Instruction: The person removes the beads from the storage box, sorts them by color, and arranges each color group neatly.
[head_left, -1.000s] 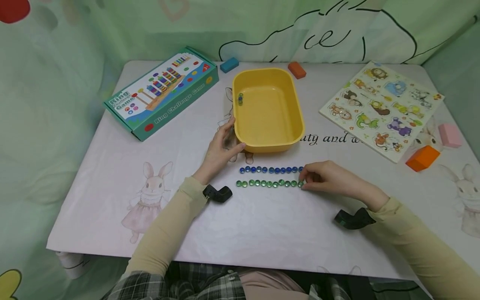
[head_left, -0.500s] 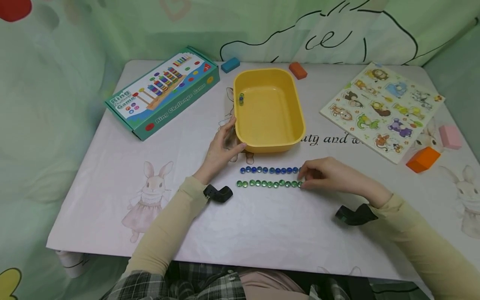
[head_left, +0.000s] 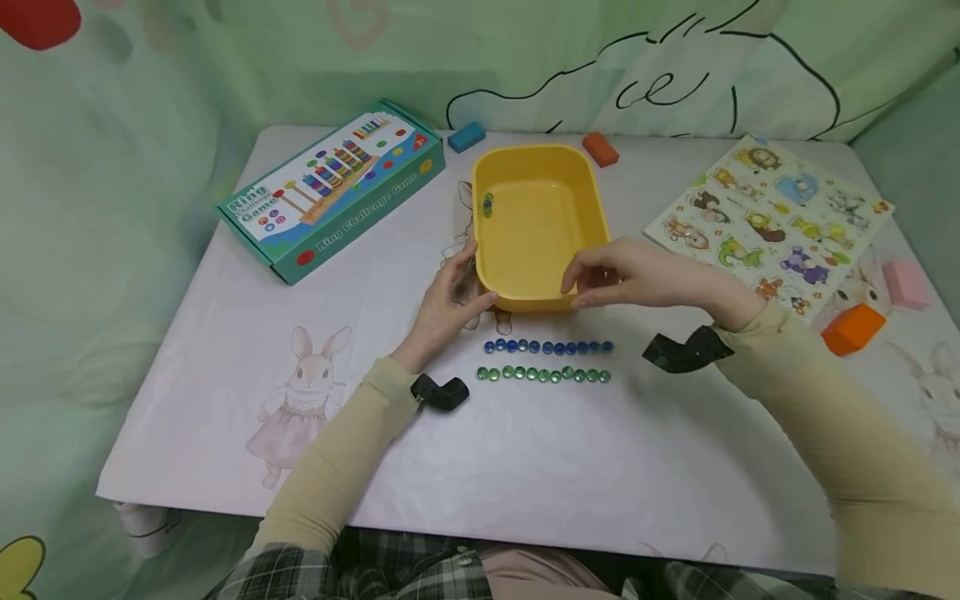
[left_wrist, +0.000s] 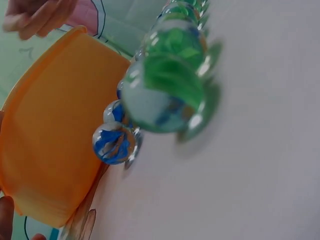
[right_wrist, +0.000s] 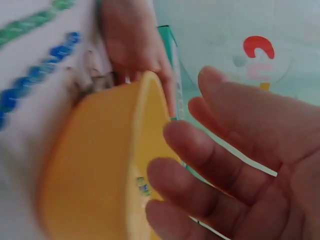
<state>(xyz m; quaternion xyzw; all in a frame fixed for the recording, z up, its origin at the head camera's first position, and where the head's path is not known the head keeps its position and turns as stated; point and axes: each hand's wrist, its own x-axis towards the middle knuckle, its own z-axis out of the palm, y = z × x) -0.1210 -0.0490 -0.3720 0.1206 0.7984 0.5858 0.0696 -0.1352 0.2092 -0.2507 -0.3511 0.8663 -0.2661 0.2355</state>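
Two rows of glass marbles lie on the table before the yellow bin [head_left: 525, 305]: blue marbles [head_left: 559, 348] nearer the bin, green marbles [head_left: 556, 377] nearer the person. A few more marbles [head_left: 488, 205] sit inside by its left wall. At the bin's front left corner, my left hand [head_left: 442, 308] touches the outside, its thumb near the front rim and its fingers along the left side. My right hand [head_left: 630, 273] hovers over the front right rim. In the right wrist view its fingers [right_wrist: 195, 145] are loosely bent and apart, with nothing between them.
A green Ring Challenge Game box [head_left: 337, 192] lies back left. Blue [head_left: 467, 137] and red-orange [head_left: 601, 149] blocks flank the bin's far end. To the right are an animal puzzle board [head_left: 772, 217], an orange block [head_left: 853, 328] and a pink block [head_left: 906, 284].
My right hand has left the right end of the marble rows and moved up and away to the bin's front right rim. My left hand stays at the bin; both rows look unchanged.
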